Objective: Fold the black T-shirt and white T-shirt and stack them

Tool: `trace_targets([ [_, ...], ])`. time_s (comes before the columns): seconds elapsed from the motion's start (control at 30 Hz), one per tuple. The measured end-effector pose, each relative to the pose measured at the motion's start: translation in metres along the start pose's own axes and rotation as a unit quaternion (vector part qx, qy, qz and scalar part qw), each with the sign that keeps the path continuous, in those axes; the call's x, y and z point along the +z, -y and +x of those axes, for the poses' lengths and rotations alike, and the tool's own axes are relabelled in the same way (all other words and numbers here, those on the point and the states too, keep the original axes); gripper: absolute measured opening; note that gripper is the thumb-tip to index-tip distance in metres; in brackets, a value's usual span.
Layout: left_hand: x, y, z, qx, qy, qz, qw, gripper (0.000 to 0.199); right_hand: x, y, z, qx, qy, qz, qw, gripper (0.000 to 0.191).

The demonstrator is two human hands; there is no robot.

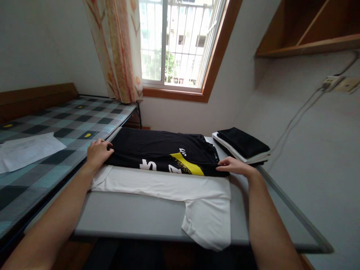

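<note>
A black T-shirt (146,144) with white lettering and a yellow print lies lengthwise across the grey table, its near side folded over. Along its near edge shows a white T-shirt part (157,185) with a short sleeve hanging over the table's front edge; whether it is a separate shirt I cannot tell. My left hand (98,153) is closed on the black T-shirt's left end, thumb and fingers at the fold. At the other end, by the collar, my right hand (234,165) pinches the near corner of the black fabric.
A stack of folded black and white clothes (242,144) sits at the table's back right. On the left is a bed with a checked mattress (107,118) and paper sheets (33,150). The grey table (126,217) meets the right wall, where cables (298,112) hang from a socket.
</note>
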State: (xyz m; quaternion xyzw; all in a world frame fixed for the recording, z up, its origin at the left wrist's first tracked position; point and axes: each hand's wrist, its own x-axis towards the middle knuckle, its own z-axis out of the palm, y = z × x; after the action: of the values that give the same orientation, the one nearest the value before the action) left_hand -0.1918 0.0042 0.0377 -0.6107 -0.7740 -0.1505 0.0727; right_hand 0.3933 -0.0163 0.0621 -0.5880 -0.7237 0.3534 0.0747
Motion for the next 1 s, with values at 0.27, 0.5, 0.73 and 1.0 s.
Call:
trace_targets([
  [0.27, 0.017, -0.084, -0.022, 0.248, 0.013, -0.210, 0.946, 0.030, 0.000, 0.001, 0.000, -0.021, -0.007, 0.018, 1.000, 0.065],
  [0.5, 0.039, -0.148, -0.026, 0.326, 0.133, -0.194, 0.916, 0.037, 0.002, -0.008, 0.006, 0.021, -0.016, 0.039, 0.999, 0.063],
  [0.73, 0.043, -0.226, -0.013, 0.322, 0.265, -0.263, 0.870, 0.038, 0.003, -0.006, 0.004, 0.048, -0.036, 0.052, 0.997, 0.057],
  [1.0, 0.050, -0.258, -0.016, 0.333, 0.222, -0.266, 0.877, 0.024, 0.002, -0.002, 0.001, 0.010, -0.046, 0.009, 0.999, 0.055],
])
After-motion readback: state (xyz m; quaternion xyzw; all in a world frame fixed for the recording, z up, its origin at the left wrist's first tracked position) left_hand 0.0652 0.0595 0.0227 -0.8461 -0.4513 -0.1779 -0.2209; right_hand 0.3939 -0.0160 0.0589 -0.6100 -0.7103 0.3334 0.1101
